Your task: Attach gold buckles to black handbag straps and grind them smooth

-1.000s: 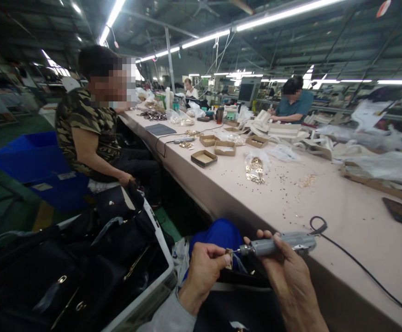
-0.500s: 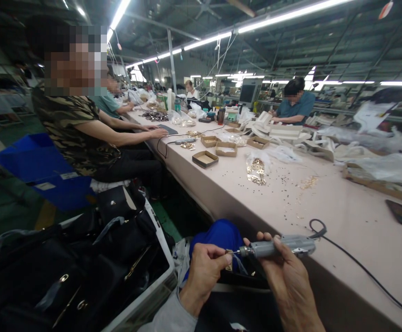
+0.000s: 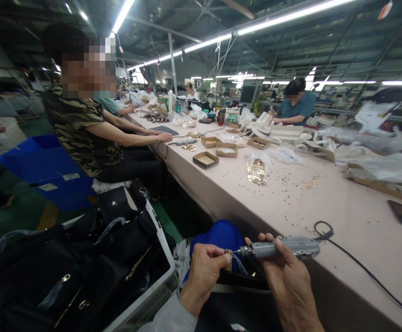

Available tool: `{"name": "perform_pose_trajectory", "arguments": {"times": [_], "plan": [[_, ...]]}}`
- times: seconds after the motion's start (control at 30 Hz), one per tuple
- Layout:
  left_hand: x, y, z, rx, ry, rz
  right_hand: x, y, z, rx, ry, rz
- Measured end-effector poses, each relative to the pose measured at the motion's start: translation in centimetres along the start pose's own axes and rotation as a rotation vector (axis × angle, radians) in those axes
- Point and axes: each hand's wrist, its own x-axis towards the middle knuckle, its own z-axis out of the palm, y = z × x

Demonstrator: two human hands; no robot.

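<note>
Head view. The left hand (image 3: 204, 269) is closed in a pinch, thumb against forefinger, gripping a small gold-coloured metal fitting (image 3: 228, 263). The fitting stands roughly upright in front of the near edge of the bench (image 3: 218, 186), above a black bag (image 3: 239, 306) on the person's lap. The right hand (image 3: 289, 281) is wrapped around a grey handheld power driver (image 3: 273, 248), palm turned upward, thumb along the near side of the body. The driver lies nearly level, bit directed left toward the upper part of the fitting; whether the tip touches it cannot be told. A black cable (image 3: 367, 268) leaves the rear of the driver, forms a loop at the near edge of the bench and runs toward the lower right.

Left of the left hand, a white crate (image 3: 162, 233) stands beside the bench, filled with black bags (image 3: 97, 258) bearing gold-coloured hardware.

On the bench, near its left edge, lie open cardboard trays (image 3: 205, 160) and a second grey driver (image 3: 186, 142). Inward from these is a clear plastic bag with gold-coloured fittings (image 3: 256, 175) at its mouth. Small dark pieces (image 3: 285, 203) are scattered toward the near edge. A co-worker in a camouflage shirt (image 3: 83, 131) sits at the left edge, forearms extended onto the bench.
</note>
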Motion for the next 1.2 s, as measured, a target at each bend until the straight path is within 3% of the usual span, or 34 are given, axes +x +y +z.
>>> {"name": "perform_pose_trajectory", "arguments": {"times": [0.5, 1.2], "plan": [[0.2, 0.1, 0.1, 0.012, 0.031, -0.011, -1.1, -0.1, 0.7, -0.072, -0.044, -0.1], [0.1, -0.7, 0.0, -0.031, -0.004, -0.013, -1.6, -0.2, 0.7, -0.082, -0.021, -0.112]]}}
